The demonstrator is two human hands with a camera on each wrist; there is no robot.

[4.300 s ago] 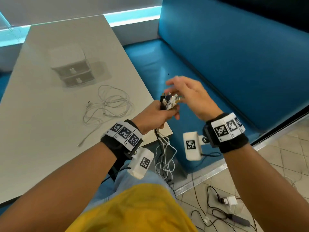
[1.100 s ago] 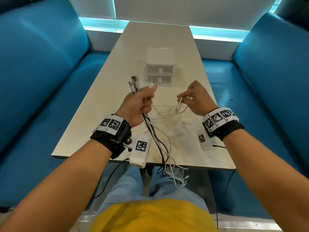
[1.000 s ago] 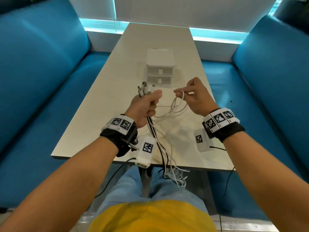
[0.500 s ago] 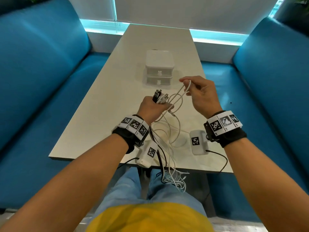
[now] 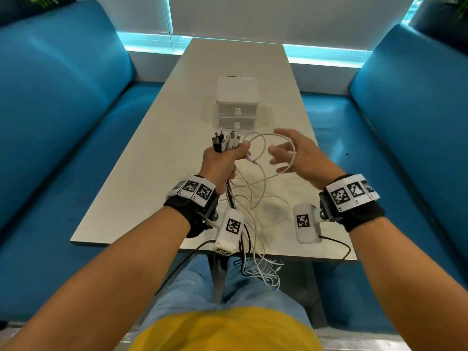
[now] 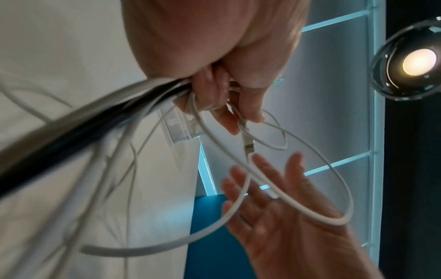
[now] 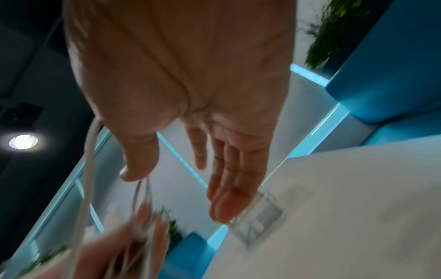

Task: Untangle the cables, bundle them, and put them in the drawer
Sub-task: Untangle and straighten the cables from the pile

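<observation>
My left hand grips a bundle of black and white cables in a fist above the table. Their plugs stick up out of it, and the loose ends hang past the near table edge. A white cable loop runs from this fist round my right hand, whose fingers are spread and straight. In the left wrist view the loop lies across the right hand, and a connector dangles below the left hand's fingers. The white two-drawer unit stands behind, both drawers closed.
The long pale table runs away from me between two blue benches. More white cable lies slack on the table beneath my hands. A window wall closes off the far end.
My right hand had been pinching the white loop and lifting it; its fingers have now spread open with the loop round the hand. My left fist has turned its plugs more upright.
</observation>
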